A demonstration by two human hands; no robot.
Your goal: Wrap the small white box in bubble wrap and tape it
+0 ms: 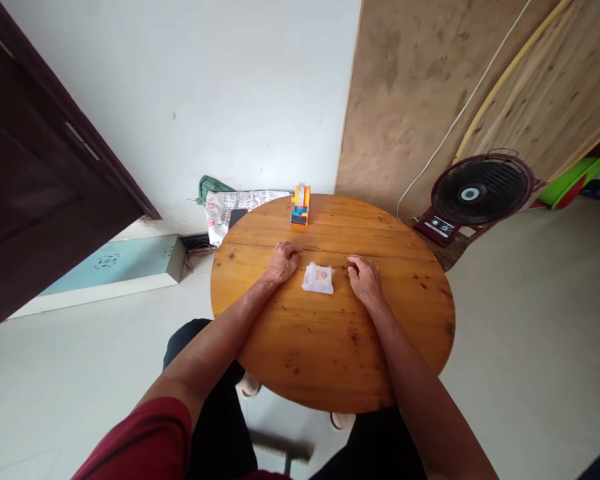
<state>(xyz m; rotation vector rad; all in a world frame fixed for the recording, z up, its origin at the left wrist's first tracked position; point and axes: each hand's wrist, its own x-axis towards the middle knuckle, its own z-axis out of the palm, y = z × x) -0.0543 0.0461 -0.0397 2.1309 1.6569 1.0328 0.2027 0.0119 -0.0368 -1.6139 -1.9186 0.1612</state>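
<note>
A small whitish plastic packet [319, 278] with a reddish print lies flat on the round wooden table [325, 360]. To its left my left hand [283, 262] rests on the tabletop, fingers loosely curved and apart from the packet. On the other side my right hand [365, 277] also rests on the wood, thumb and fingers spread a little, not touching the packet. Neither hand holds anything. Farther back, near the table's far edge, stands an orange and blue tape dispenser [301, 205] with a roll of tape on it.
A dark red fan [483, 190] stands right of the table, near a white cable [460, 113]. Behind the table's left side lies a printed white sack [215, 217]. A pale blue box-like slab [115, 267] sits by the dark door [40, 153].
</note>
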